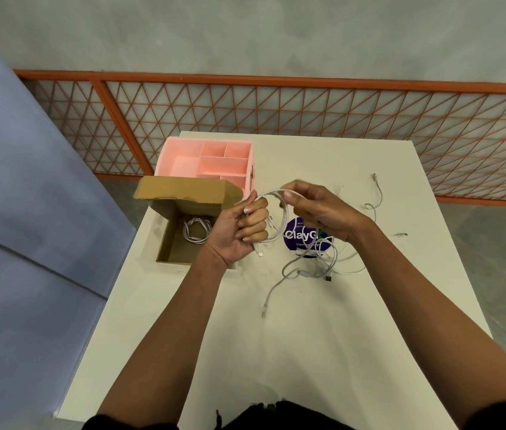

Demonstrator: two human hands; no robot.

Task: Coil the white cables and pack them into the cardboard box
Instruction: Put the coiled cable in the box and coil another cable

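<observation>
Head view: cardboard box [173,243], lid open, holds one coiled cable [196,231]. Just right of the box, left hand [239,231] grips a white cable loop [283,217], fingers curled round it. Further right, right hand [323,214] pinches the loop's top. Loose cables [323,268] lie tangled on the table [354,336], well right of the box.

A white cable [285,217] hangs in a loose upright coil between the left fingers [253,223], curled round it, and the right fingers [295,197], which pinch its top. Its plug end pokes out just below the left fingers. Left of them the brown cardboard box [165,243] sits open, flap raised, with one coiled cable [195,231] inside. Below the right fingers, loose cables [317,265] lie tangled on the bench [338,336].
</observation>
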